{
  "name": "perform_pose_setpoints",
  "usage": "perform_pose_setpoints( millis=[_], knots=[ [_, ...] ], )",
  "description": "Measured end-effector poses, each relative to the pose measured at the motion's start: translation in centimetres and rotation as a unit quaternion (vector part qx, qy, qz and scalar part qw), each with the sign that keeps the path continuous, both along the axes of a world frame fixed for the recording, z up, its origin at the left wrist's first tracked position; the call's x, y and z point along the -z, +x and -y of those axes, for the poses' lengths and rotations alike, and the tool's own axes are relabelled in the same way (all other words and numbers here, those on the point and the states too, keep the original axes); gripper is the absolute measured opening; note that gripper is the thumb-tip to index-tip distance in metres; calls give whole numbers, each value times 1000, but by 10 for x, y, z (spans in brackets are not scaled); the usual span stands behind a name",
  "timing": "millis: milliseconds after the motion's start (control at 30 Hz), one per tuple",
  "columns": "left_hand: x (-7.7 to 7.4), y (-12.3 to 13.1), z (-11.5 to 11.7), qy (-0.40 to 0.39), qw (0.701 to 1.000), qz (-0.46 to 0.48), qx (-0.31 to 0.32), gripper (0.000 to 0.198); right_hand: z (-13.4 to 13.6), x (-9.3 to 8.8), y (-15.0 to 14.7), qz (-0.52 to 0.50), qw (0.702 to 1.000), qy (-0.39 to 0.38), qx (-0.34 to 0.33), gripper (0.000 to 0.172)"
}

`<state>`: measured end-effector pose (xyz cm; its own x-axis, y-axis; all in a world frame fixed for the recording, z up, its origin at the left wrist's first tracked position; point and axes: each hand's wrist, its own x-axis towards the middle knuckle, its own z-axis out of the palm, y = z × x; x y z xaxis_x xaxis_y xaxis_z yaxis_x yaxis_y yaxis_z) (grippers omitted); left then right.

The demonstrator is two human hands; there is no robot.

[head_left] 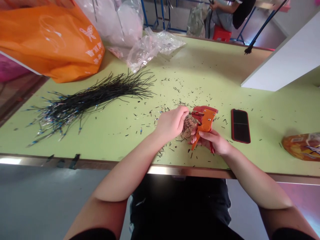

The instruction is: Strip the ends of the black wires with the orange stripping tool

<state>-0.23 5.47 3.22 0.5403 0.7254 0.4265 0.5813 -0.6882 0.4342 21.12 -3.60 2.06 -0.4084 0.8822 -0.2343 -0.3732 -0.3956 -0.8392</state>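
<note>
My right hand (211, 141) is wrapped round the handles of an orange and red wire stripper (207, 118), its jaws facing left. Close to those jaws, my left hand (172, 122) is closed in a pinch on a thin wire, mostly hidden by the fingers. Under and between my hands lies a pile of copper-coloured and black wire scraps (187, 128). To the left stretches a bundle of black wires (100, 93), loose ends fanning out at the right and blue-tipped ends at the left.
On the green table (215, 73) lie a red-edged phone (240, 126) and, far right, a jar with an orange-brown body (301, 146). An orange bag (50, 40) and clear plastic bags (150, 46) stand back left. A white panel (282, 56) rises at right. Beyond, a person (225, 16) sits.
</note>
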Motion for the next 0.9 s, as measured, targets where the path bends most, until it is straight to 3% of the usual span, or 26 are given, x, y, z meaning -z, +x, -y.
perform_pose_setpoints(
  millis=[900],
  knots=[
    [-4, 1, 0, -22, 1000, 13, -14, 17, 1, 1, -5, -50, 998, 32, -29, 46]
  ],
)
